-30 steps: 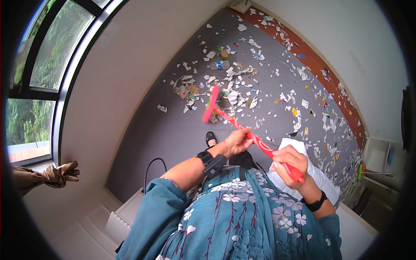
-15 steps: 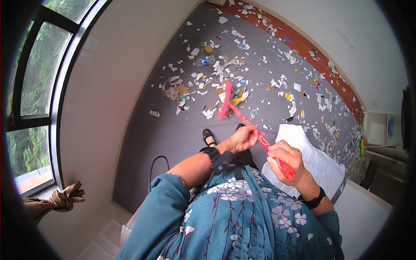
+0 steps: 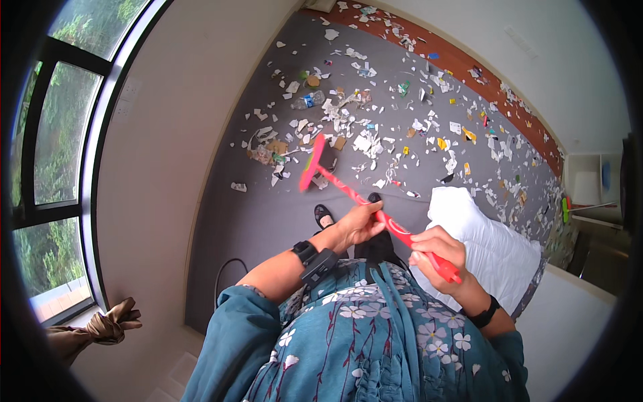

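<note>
A red broom [image 3: 341, 191] slants down from my hands, its pinkish-red head [image 3: 313, 163] with a greenish strip at the left end of the stick. My left hand [image 3: 360, 224] is wrapped round the middle of the stick. Near the top end, my right hand [image 3: 439, 254] grips the same stick. Beside the broom head lie torn white paper scraps [image 3: 367, 143] and a heap of paper and brown card pieces [image 3: 271, 151]. Whether the head touches the floor, I cannot tell.
Scraps cover the grey floor [image 3: 228, 221] and the reddish-brown strip [image 3: 455, 71] along the wall. A clear plastic bottle [image 3: 309, 100] lies among them. White bedding [image 3: 479, 238] is at my right, a window [image 3: 63, 134] at the left, and a dark cable [image 3: 228, 264] near my left arm.
The broom head has swung left, and white scraps now show where it was. Both hands still hold the stick; my left hand has shifted slightly left and nearer to me.
</note>
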Available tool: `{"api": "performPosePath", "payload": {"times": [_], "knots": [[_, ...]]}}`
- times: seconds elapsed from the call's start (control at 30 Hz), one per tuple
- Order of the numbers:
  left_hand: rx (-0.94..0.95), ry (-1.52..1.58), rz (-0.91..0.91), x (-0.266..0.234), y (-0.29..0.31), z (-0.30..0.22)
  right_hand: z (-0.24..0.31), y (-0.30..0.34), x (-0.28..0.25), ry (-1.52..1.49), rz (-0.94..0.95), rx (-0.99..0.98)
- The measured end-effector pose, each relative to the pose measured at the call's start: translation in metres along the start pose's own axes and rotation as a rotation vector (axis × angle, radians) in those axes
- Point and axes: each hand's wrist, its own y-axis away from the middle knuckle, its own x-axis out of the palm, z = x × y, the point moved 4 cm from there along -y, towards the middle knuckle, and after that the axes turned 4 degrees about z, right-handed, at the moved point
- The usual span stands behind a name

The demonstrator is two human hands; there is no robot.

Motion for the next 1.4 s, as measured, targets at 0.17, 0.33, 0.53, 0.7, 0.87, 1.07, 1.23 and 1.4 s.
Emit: {"api": "performPosePath", "payload": {"times": [0.17,0.33,0.53,0.7,0.87,1.07,1.23,1.4], "knots": [[-0.041,0.012,-0.16,-0.051,0.021,0.019,-0.036,0.007,0.026,-0.186,0.037,0.101],[-0.23,0.051,-0.226,-0.053,-0.017,0.036,-0.04,0.015,0.017,-0.255,-0.046,0.274],[-0.105,-0.175,0.009,0.018,-0.063,0.034,-0.002,0.025,-0.014,0.222,-0.049,0.017],[0.002,-0.162,0.133,0.071,-0.046,0.015,0.017,0.021,-0.03,0.357,-0.027,-0.102],[-0.066,-0.129,0.008,0.018,-0.031,0.022,-0.008,0.027,-0.025,0.024,-0.113,0.088],[-0.238,-0.025,-0.204,-0.032,-0.028,0.031,-0.05,0.023,-0.006,-0.262,-0.073,0.261],[-0.276,-0.089,-0.055,0.008,-0.078,0.049,-0.032,0.036,-0.033,-0.051,-0.139,0.244],[-0.234,-0.045,0.138,0.08,-0.063,0.029,0.003,0.023,-0.041,0.342,0.007,0.008]]}}
